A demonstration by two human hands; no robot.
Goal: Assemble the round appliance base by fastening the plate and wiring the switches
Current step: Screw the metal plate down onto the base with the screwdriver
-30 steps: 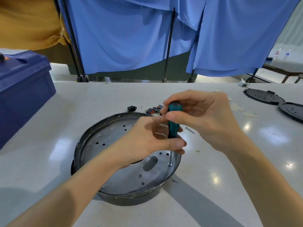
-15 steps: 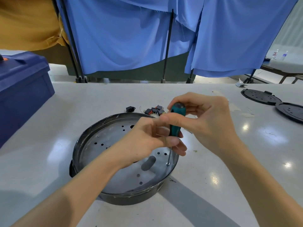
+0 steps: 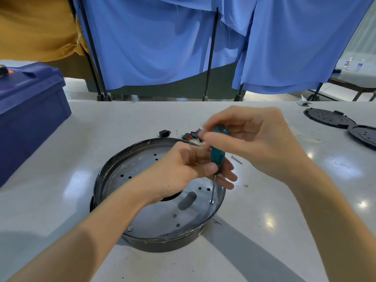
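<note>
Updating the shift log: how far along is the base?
Done: a far screw and a near screw look seated in the plate. In hand: the left hand and right hand hold the screwdriver upright, tip on a third screw near the right rim. Left: the switches lie loose on the table behind the base, not yet fitted.

I log this as a workshop assembly bench. Pale table [image 3: 61, 180] fills the lower frame; blue box [image 3: 30, 102] at left edge, loose switches [image 3: 190, 136] at centre, two black round covers [image 3: 327, 118] at right edge. Blue cloth [image 3: 162, 47] on black poles [image 3: 210, 58] screens the top of frame. Second table [image 3: 354, 80], upper right.
</note>
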